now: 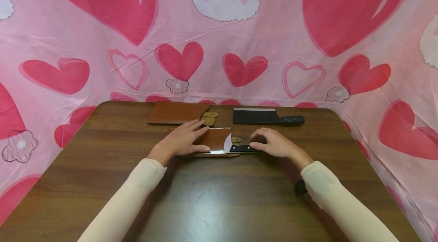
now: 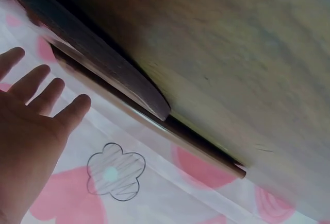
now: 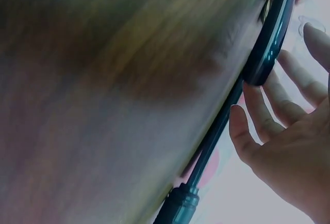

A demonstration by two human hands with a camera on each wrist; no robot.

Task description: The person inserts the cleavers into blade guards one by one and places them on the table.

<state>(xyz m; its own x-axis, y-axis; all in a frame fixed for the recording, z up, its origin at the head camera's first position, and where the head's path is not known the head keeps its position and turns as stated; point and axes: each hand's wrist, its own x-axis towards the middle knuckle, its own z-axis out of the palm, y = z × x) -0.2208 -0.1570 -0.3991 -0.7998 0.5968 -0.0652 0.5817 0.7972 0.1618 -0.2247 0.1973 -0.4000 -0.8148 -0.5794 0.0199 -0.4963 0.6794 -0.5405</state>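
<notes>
A brown leather sheath (image 1: 217,137) lies mid-table in the head view. At its right end is a knife with a black riveted handle (image 1: 241,148); only the pale heel of its blade (image 1: 228,144) shows, the rest being hidden at the sheath. My left hand (image 1: 181,139) is over the sheath's left part, its fingers spread and fairly straight, also in the left wrist view. My right hand (image 1: 275,143) is at the handle's butt end. In the right wrist view its loosely bent fingers (image 3: 270,100) reach the butt of the handle without wrapping round it.
Behind, at the left, lies a second brown sheath (image 1: 178,113) with a tan snap strap (image 1: 208,121). A black cleaver (image 1: 256,117) lies at the back right, handle pointing right. A pink heart-patterned cloth (image 1: 212,32) hangs behind the wooden table (image 1: 205,204).
</notes>
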